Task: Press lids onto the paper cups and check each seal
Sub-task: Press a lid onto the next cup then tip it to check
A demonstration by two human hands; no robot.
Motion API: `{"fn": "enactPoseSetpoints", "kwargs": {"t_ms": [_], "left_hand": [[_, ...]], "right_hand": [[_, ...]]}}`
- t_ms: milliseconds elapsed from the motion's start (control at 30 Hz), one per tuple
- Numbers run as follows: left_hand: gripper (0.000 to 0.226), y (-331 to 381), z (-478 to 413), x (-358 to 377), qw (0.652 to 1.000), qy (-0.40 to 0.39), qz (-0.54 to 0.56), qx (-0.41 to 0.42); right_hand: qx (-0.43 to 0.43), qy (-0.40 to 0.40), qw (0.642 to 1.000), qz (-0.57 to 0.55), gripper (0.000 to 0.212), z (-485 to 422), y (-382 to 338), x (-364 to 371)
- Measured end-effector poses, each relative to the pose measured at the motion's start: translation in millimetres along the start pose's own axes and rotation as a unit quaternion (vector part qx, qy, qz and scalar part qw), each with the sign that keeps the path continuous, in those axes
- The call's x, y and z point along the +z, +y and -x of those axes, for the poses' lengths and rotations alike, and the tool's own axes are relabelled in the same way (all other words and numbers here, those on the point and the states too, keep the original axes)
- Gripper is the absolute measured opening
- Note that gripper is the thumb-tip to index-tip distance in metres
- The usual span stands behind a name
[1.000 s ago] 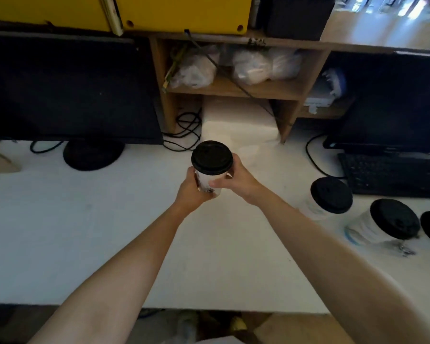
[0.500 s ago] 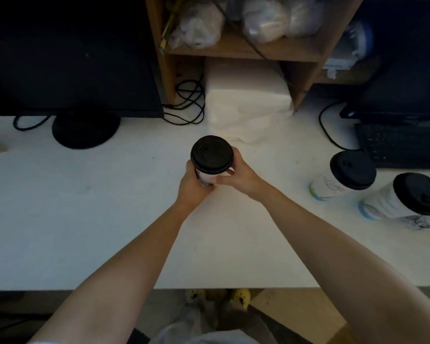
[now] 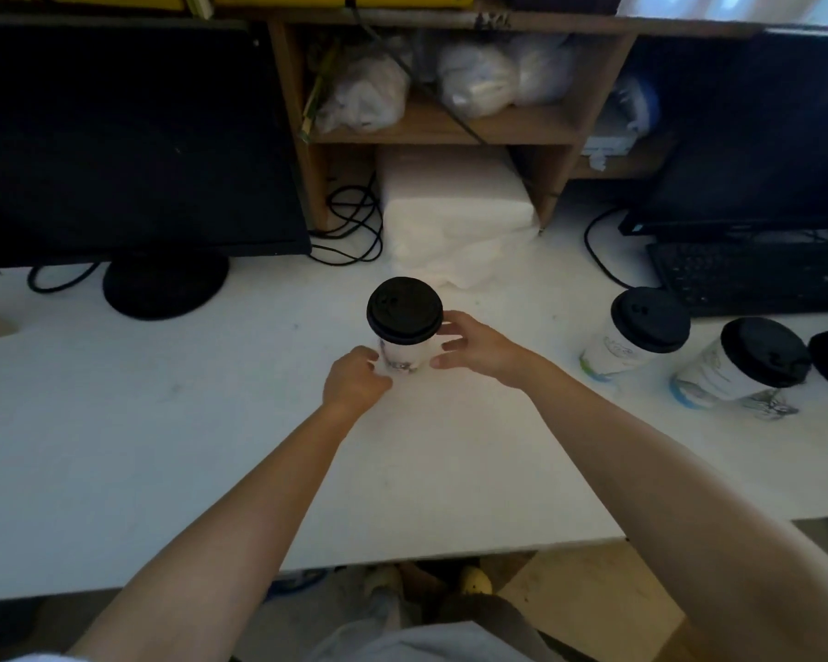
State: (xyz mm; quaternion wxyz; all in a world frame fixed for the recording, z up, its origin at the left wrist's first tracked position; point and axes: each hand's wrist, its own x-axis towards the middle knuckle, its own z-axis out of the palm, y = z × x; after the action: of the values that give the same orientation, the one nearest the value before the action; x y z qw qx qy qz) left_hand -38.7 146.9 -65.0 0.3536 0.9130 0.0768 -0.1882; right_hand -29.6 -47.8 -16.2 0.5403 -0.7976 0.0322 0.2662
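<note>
A paper cup (image 3: 405,348) with a black lid (image 3: 404,308) stands upright on the white table (image 3: 163,422), between the person's two hands. The left hand (image 3: 354,384) sits low at the cup's base, fingers curled loosely, just beside the wall or barely brushing it; contact cannot be told. The right hand (image 3: 479,348) is spread open just to the cup's right, fingertips near the wall and the lid's rim but apparently not gripping. Neither hand holds anything.

Well off to the right of the right hand, three more lidded cups (image 3: 636,334) stand in a row on the table, the farthest cut off by the frame's edge.

Judging by the pose, this cup is either just set down or about to be taken up for its seal check. The risks lie in its shape: it is tall, narrow at the foot and probably light, so a sideways nudge from either hand could tip it. If the lid is not seated all round, squeezing the soft wall could pop the rim loose. Whether the seal is complete on the far side cannot be seen from here.
</note>
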Motion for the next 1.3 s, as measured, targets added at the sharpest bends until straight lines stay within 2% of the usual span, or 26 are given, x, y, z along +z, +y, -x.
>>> {"fn": "enactPoseSetpoints", "kwargs": {"t_ms": [133,233,300,500,667,767,900,1000,1133,1233,1300], "left_hand": [[0.050,12,18,-1,0.989,-0.120,-0.089,0.016],[0.045,33,30,7,0.977,-0.203,-0.058,0.034],[0.044,50,34,13,0.972,-0.231,-0.023,0.040],[0.051,98,25,45,0.967,-0.244,0.007,0.072],[0.071,145,13,85,0.967,-0.233,0.023,0.102],[0.082,177,6,108,0.967,-0.218,0.059,0.116],[0.092,214,-1,129,0.960,-0.206,0.110,0.151],[0.092,229,-5,137,0.950,-0.212,0.145,0.176],[0.087,233,-6,145,0.941,-0.229,0.178,0.174],[0.082,231,-5,147,0.936,-0.234,0.202,0.169],[0.076,231,-4,145,0.933,-0.238,0.215,0.163]], "right_hand": [[0.072,-0.034,0.997,0.022,0.058,15,8,-19],[0.113,-0.045,0.991,0.053,0.051,27,17,-34],[0.132,-0.037,0.988,0.077,0.047,37,26,-46],[0.150,0.059,0.982,0.100,0.038,75,63,-83],[0.194,0.061,0.976,0.075,0.037,103,98,-122],[0.200,0.097,0.973,0.064,0.044,107,114,-145],[0.181,0.179,0.963,0.086,0.066,102,126,-168],[0.114,0.218,0.968,0.057,0.076,93,130,-177],[-0.003,0.216,0.976,-0.010,0.082,85,129,-182],[-0.017,0.203,0.978,-0.053,0.081,82,131,-184],[-0.009,0.192,0.979,-0.067,0.072,81,134,-186]]}}
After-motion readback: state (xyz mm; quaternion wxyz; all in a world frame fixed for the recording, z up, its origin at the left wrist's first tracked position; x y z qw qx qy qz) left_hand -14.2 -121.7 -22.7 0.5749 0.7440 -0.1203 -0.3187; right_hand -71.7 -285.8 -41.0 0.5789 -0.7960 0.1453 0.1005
